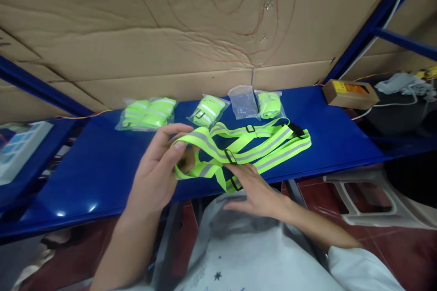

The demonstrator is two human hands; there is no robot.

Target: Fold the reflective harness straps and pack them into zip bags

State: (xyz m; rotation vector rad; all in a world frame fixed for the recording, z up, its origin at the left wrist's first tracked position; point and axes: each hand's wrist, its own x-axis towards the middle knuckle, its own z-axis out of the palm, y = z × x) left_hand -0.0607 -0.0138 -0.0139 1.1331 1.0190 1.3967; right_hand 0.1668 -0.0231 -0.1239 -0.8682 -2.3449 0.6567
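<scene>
A neon yellow reflective harness (pixel 273 151) with grey stripes and black buckles lies spread over the front of the blue table (pixel 88 163). My left hand (pixel 159 161) pinches one of its straps between thumb and fingers, lifting a loop off the surface. Beneath the straps near the front edge, my right hand (pixel 254 191) has its fingers stretched out against the harness, thumb apart. Part of those fingertips is hidden by the webbing.
Along the back lie bagged yellow straps (pixel 150 113), another bagged bundle (pixel 208 110), a flat clear plastic bag (pixel 243 102) and a further bagged bundle (pixel 269 104). A small cardboard box (pixel 350 94) sits at the right corner. Cardboard (pixel 170 54) walls the back; a plastic stool (pixel 368 198) stands right.
</scene>
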